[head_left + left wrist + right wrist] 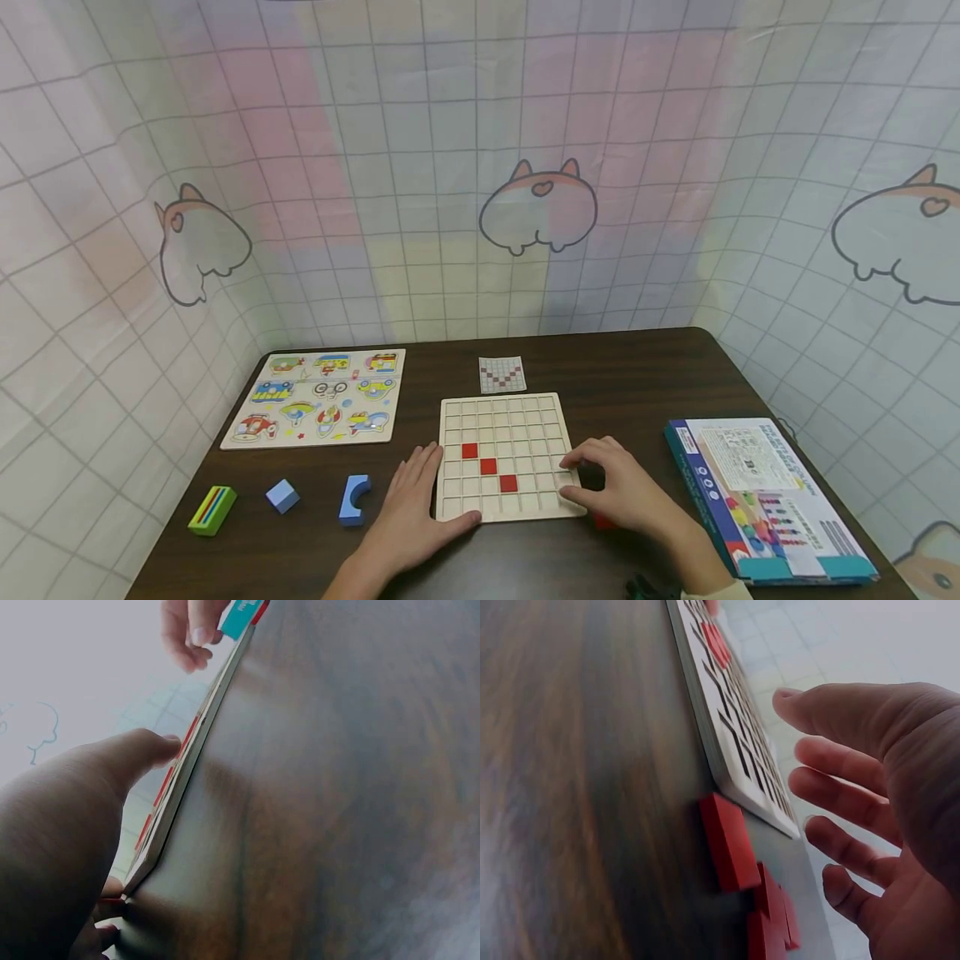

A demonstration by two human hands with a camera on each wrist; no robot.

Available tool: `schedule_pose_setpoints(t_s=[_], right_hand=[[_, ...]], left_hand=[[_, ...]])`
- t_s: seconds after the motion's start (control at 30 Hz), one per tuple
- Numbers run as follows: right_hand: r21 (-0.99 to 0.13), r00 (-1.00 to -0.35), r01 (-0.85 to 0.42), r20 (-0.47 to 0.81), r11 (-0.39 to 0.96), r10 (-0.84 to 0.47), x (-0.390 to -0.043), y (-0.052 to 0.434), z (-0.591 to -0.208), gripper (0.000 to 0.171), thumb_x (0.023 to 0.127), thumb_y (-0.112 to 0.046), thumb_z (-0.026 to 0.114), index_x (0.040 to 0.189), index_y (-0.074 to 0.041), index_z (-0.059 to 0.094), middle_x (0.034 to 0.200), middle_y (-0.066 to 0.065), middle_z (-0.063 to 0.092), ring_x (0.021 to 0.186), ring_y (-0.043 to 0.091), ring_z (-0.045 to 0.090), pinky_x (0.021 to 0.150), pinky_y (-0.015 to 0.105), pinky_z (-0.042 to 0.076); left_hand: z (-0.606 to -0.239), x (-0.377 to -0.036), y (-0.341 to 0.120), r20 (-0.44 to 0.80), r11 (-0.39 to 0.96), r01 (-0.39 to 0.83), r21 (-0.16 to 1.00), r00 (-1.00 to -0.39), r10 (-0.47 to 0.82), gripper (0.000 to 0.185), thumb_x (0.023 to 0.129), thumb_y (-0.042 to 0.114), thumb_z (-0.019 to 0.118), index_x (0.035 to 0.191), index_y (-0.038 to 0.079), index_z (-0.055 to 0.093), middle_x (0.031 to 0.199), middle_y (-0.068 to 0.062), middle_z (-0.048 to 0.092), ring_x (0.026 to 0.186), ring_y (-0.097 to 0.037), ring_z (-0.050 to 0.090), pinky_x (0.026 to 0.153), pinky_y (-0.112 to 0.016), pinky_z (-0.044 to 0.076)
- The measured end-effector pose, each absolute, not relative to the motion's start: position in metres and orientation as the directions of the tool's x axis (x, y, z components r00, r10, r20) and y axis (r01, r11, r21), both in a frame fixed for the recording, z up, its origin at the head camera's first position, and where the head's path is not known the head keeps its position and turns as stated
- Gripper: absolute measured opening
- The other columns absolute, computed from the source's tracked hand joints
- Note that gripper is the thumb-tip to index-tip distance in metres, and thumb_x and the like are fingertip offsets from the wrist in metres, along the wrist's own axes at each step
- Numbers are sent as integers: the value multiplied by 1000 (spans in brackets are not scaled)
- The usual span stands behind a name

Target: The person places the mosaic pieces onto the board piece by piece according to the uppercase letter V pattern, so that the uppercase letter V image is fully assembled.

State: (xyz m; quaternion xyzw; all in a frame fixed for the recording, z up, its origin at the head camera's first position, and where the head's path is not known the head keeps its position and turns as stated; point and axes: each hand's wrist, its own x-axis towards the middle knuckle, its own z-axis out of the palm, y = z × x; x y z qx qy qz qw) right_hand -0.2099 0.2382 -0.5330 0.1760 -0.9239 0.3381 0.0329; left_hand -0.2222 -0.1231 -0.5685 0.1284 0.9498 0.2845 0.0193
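A pale wooden grid board (501, 412) lies on the dark table, with three red squares (489, 467) set in a diagonal row in its cells. My left hand (412, 504) rests along the board's left side, fingers stretched out and thumb over the front edge near the red tiles. My right hand (622, 487) hovers at the board's right edge, thumb and fingers apart, nothing between them. Below it in the right wrist view, several loose red blocks (729, 844) lie beside the board's corner; the hand mostly hides them in the head view.
A small pattern card (502, 375) lies behind the board. At the back left is a vehicle picture board (315, 398). Left of my hand are a blue arch block (351, 502), a blue cube (282, 496) and a green striped block (212, 511). A boxed toy set (772, 500) lies right.
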Motion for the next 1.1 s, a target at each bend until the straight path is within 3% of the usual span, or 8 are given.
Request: schedule_pose_setpoints(t_s=[0.3,0.77,1.1], right_hand=[[-595,-947,-311,126,741,-296,-203,254,-535,32,94,-49,88,120,-33,78,120,-20,73,114,12,59,103,40,61],[-606,-952,-288,98,741,-290,-193,269,-540,35,91,-53,90,118,-36,76,119,-18,71,106,9,53,87,25,54],[-608,-941,-316,103,729,-322,-185,277,-543,31,89,-55,91,114,-39,78,121,-20,70,109,7,49,87,23,51]], left_hand=[[-568,-222,-123,27,804,221,553,-969,247,129,80,90,75,175,14,34,183,-9,33,174,-35,21,141,-63,19],[-569,-222,-123,29,802,226,554,-967,252,130,80,91,75,175,14,33,183,-8,32,174,-34,21,141,-62,19],[-570,-222,-123,36,804,232,547,-967,254,129,80,90,75,175,14,33,183,-7,32,174,-34,20,142,-62,19]])
